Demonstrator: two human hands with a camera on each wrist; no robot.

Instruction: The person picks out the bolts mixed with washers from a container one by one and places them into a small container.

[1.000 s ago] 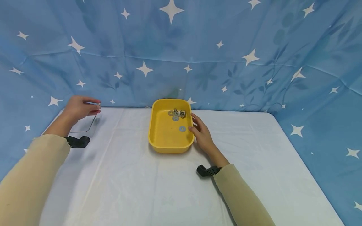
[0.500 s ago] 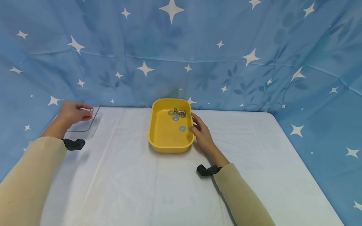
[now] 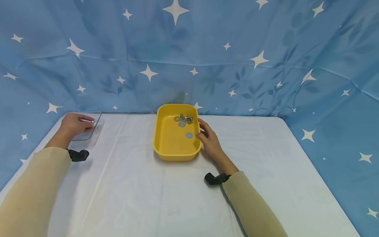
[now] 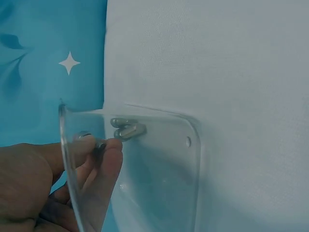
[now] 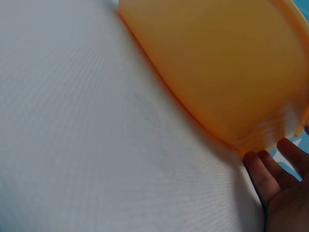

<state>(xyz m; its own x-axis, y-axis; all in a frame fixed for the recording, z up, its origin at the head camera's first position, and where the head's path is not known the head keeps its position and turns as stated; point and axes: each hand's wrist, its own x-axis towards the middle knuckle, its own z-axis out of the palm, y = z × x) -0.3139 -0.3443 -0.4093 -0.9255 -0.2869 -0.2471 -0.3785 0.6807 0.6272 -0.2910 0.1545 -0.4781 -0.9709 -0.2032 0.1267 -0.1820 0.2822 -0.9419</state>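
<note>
My left hand (image 3: 75, 124) reaches over a clear plastic box (image 3: 97, 134) at the table's far left. Between thumb and fingertips it pinches a small metal bolt (image 4: 100, 145), mostly covered by the fingers. Through the box's clear wall, a few metal pieces (image 4: 128, 128) show at the bottom, just past the fingertips. My right hand (image 3: 209, 137) holds the right side of a yellow tray (image 3: 174, 157), thumb at the rim and fingers along the outer wall. Inside the tray lie flat washers (image 3: 189, 135) and a small heap of metal hardware (image 3: 187, 119) near the far right corner.
A white cloth (image 3: 127, 197) covers the table. Right behind its far edge hangs a blue curtain (image 3: 189, 39) with white stars, which also runs down the right side. The clear box stands close to the table's back left corner.
My left hand has moved left and down, from beside the clear box's far right corner to over its inside, still pinching the bolt. The right hand keeps its place on the tray.
</note>
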